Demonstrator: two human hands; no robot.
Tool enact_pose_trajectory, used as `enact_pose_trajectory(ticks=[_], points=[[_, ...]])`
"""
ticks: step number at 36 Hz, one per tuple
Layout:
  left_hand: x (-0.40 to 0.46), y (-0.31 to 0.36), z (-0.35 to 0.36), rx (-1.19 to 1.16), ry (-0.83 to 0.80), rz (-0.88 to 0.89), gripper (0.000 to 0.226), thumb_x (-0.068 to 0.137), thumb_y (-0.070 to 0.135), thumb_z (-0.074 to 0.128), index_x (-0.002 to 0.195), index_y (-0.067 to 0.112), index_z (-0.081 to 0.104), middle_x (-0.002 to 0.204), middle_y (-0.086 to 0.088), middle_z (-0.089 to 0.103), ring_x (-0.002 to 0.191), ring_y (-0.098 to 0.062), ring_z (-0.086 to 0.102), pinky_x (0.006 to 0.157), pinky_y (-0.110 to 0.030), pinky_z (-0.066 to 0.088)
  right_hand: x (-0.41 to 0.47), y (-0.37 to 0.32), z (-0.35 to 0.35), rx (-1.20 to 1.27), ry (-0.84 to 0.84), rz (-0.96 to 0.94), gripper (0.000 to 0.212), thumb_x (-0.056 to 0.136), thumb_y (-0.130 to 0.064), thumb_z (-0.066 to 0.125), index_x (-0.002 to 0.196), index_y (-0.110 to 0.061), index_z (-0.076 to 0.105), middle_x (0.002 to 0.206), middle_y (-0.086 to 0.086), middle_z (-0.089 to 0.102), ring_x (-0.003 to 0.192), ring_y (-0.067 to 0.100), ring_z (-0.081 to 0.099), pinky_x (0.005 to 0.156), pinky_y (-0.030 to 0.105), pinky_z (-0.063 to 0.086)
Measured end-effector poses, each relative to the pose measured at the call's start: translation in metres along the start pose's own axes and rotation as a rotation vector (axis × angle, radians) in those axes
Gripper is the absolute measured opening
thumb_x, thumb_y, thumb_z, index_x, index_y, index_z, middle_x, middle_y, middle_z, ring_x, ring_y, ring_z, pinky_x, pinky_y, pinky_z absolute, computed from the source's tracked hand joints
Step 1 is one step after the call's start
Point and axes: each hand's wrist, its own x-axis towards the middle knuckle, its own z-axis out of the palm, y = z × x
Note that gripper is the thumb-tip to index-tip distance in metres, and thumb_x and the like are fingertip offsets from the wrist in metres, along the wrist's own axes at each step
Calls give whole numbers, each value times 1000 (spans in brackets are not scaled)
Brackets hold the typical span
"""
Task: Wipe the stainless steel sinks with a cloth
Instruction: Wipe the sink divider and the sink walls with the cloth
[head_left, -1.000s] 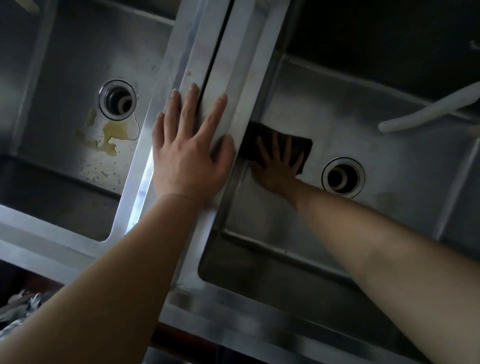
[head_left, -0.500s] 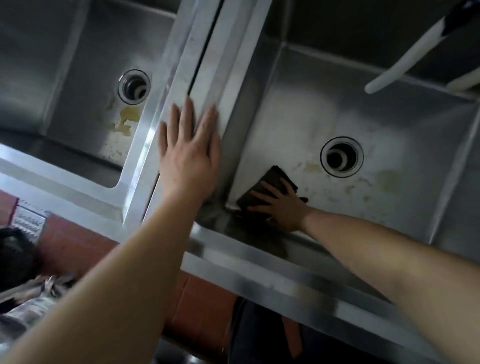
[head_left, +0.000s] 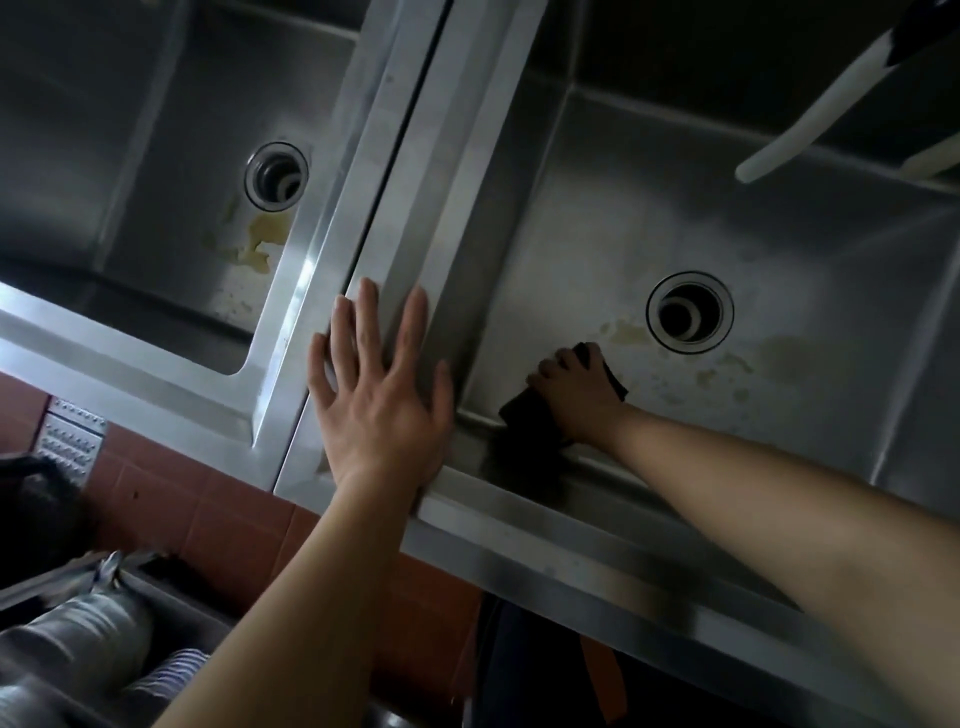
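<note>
2 brushed stainless steel sinks, each with 1 round drain: the right sink (head_left: 779, 249) holds 1 dark cloth (head_left: 524, 410) near its front-left corner, the right hand (head_left: 576, 400) gripping it with curled fingers. The left hand (head_left: 379, 405) lies flat, fingers spread, on the rim between the sinks, beside the left sink (head_left: 171, 171). 1 white hose (head_left: 815, 114) hangs above.

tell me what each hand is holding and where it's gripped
The right hand grips the dark cloth across its middle, both ends sticking out. The left hand holds nothing, resting flat on the sink rim.
</note>
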Motion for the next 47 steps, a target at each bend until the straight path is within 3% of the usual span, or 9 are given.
enact_pose_trajectory(ticks=[8, 12, 19, 23, 26, 32, 35, 38, 47], points=[[1, 0, 1, 14, 17, 3, 75, 94, 53, 43, 157, 41, 5, 167, -3, -3, 154, -25, -2, 121, -48, 0, 17, -1, -22, -141, 117, 4, 47, 90, -21, 63, 136, -22, 53, 150, 15, 29, 131, 35, 37, 106, 46, 30], [1, 0, 2, 42, 17, -2, 83, 90, 51, 52, 157, 40, 4, 167, -4, -3, 154, -26, 0, 120, -48, 1, 20, 30, -38, 244, 231, 84, 50, 92, -8, 57, 140, -17, 47, 154, 20, 25, 100, 39, 63, 71, 36, 46], [2, 0, 4, 63, 24, -3, 85, 86, 50, 50, 158, 39, 5, 167, -4, 0, 153, -28, 4, 120, -50, 3, 35, 43, -64, 699, 544, 117, 24, 87, -7, 59, 110, -5, 66, 156, 13, 33, 117, 40, 57, 86, 30, 42], [3, 1, 2, 61, 9, -12, 88, 81, 47, 48, 158, 39, 5, 167, -4, -1, 154, -28, 3, 120, -51, 3, 52, 20, -69, 1063, 672, 355, 19, 89, -21, 71, 87, -3, 68, 154, 8, 37, 111, 12, 52, 83, 15, 34], [3, 1, 0, 52, 4, -9, 90, 82, 46, 52, 158, 39, 4, 167, -4, -2, 153, -28, 1, 120, -50, 2, 64, 2, -72, 1373, 758, 620, 31, 79, -7, 76, 94, -10, 49, 139, 17, 35, 104, 22, 54, 88, 22, 41], [3, 4, -4, 32, -27, -20, 98, 80, 43, 65, 158, 39, 5, 167, -5, 0, 153, -28, -1, 121, -51, 1, 80, 1, -89, 2334, 420, 853, 40, 90, 4, 57, 127, -10, 53, 101, 14, 61, 80, 26, 59, 82, 42, 57], [3, 5, -6, 31, -27, -24, 96, 80, 41, 65, 157, 39, 8, 167, -5, 1, 153, -28, 0, 121, -51, 2, 83, 7, -100, 2240, 421, 662, 71, 84, 14, 52, 147, -19, 46, 121, 17, 64, 88, 31, 65, 66, 33, 57], [3, 6, -7, 33, -26, -31, 95, 80, 41, 65, 157, 39, 10, 167, -5, 2, 153, -28, 1, 121, -50, 2, 88, 10, -115, 2259, 449, 569, 67, 86, 11, 49, 144, -23, 51, 134, 10, 61, 109, 32, 66, 87, 42, 58], [4, 5, -6, 22, -14, -32, 94, 80, 42, 64, 157, 39, 10, 167, -5, 3, 153, -28, 2, 121, -51, 4, 75, 2, -130, 2214, 532, 483, 44, 92, 4, 46, 131, -11, 61, 104, 10, 67, 82, 21, 64, 60, 24, 50]])
